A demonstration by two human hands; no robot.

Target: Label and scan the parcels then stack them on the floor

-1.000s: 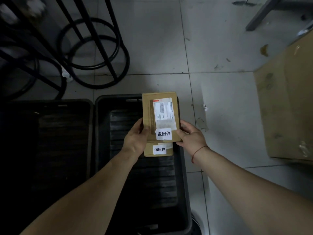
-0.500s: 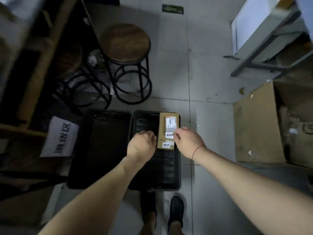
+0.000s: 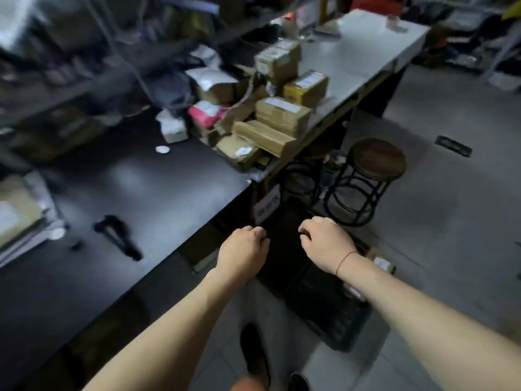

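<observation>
Both hands are held out over the floor, nothing gripped. Left hand [image 3: 243, 251]: fingers loosely curled under, empty. Right hand [image 3: 328, 241]: fingers bent down, loosely curled, empty. A red string [image 3: 344, 261] is worn at its wrist. The hands are apart, with a dark gap between them.

A parcel [image 3: 382, 263] is seen just right of the right wrist, lying in a black crate [image 3: 332, 314] on the floor. It has a white label on top, too blurred to read. The crate sits below the right hand and forearm. Whether another parcel lies under this one cannot be told.

A pile [image 3: 282, 117] of more parcels is stacked on the grey table [image 3: 361, 52], well beyond both hands. A black tool [image 3: 118, 235], possibly the scanner, lies on the black desk [image 3: 158, 198], well left of the left hand. A stool [image 3: 376, 165] stands just beyond the right hand. A shoe [image 3: 255, 354] is seen below, between the forearms. The whole frame is motion-blurred.
</observation>
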